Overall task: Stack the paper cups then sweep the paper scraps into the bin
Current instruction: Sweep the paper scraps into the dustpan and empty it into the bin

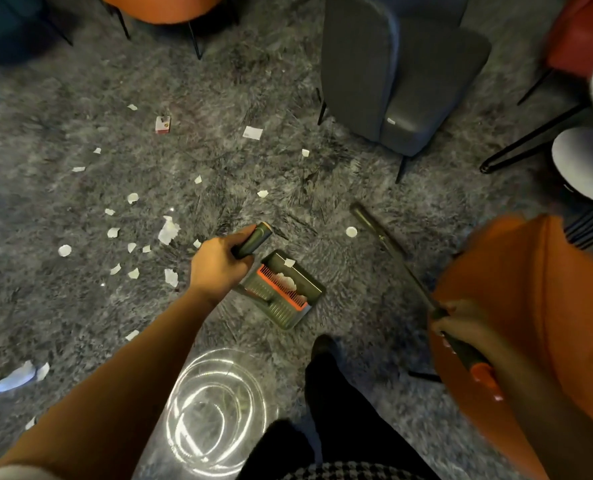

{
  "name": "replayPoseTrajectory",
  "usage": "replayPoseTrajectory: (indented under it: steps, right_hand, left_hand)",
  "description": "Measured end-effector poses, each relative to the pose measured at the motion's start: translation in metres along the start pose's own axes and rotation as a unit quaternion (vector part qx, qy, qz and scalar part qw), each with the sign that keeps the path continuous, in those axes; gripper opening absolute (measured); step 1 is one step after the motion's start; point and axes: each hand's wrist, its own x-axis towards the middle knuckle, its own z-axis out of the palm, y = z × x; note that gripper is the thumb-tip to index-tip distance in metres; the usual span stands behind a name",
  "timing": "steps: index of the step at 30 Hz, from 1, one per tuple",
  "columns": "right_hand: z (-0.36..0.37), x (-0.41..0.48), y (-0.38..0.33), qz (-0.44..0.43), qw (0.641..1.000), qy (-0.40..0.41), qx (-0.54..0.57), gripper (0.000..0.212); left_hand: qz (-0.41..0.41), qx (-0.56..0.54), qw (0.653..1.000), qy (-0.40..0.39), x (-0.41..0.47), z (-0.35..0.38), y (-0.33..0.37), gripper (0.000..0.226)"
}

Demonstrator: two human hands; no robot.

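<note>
White paper scraps (168, 232) lie scattered over the gray carpet (80, 306), most of them to the left and ahead of the person. A few more sit inside the dark green dustpan (298, 285), behind its row of orange comb teeth. The dustpan is down at the carpet in the middle of the view; whether it rests there or hangs just above cannot be told. The left hand (219, 265) has its fingers wrapped round the dustpan's upright handle. The right hand (458, 323) grips a long broom stick (392, 247) near its orange end, and the stick slants away across the floor. A clear round container (215, 410) stands near the person's dark trouser leg (336, 393). An orange chair (530, 306) is under the right arm, a gray chair (392, 81) farther ahead, and a small red and white box (162, 124) lies among the far scraps.
</note>
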Motion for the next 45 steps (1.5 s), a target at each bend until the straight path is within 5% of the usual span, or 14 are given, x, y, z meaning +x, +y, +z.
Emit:
replayPoseTrajectory:
  steps: [3,8,12,15,20,22,25,26,32,45]
  right_hand:
    - [-0.016,0.031,-0.021,0.005,1.0,0.018,-0.002,0.007]
    - [-0.011,0.069,-0.044,0.009,1.0,0.009,-0.019,0.002]
    - [0.01,0.082,-0.048,0.008,0.996,-0.059,-0.064,0.02]
    - [0.023,0.07,-0.05,-0.016,0.987,-0.098,-0.126,0.013]
    - [0.036,0.036,-0.054,-0.085,0.97,-0.163,-0.161,0.053]
    - [0.039,0.022,-0.057,-0.091,0.96,-0.188,-0.187,0.052]
    - [0.039,0.001,-0.063,-0.054,0.956,-0.224,-0.181,0.02]
    - [0.039,-0.001,-0.061,-0.042,0.957,-0.227,-0.175,0.039]
    - [0.025,-0.019,-0.042,-0.058,0.967,-0.207,-0.139,0.066]
    - [0.042,-0.002,-0.064,-0.03,0.986,-0.121,-0.114,0.053]
  left_hand:
    - [0.007,-0.005,1.0,-0.007,0.035,0.006,0.014,0.052]
    - [0.021,0.009,1.0,-0.009,0.081,0.012,0.029,0.052]
    - [0.029,0.015,0.999,-0.021,0.107,0.018,0.039,0.051]
    - [0.029,0.016,0.999,-0.033,0.117,0.017,0.039,0.052]
    - [0.037,0.017,0.999,-0.036,0.119,0.012,0.03,0.054]
    - [0.038,0.013,0.999,-0.028,0.119,0.012,0.03,0.049]
    - [0.04,0.017,0.999,-0.033,0.12,0.012,0.03,0.043]
    - [0.044,0.017,0.998,-0.035,0.121,0.012,0.029,0.045]
    - [0.049,0.01,0.998,-0.038,0.124,0.008,0.024,0.049]
    - [0.065,0.016,0.996,-0.052,0.12,0.009,0.027,0.052]
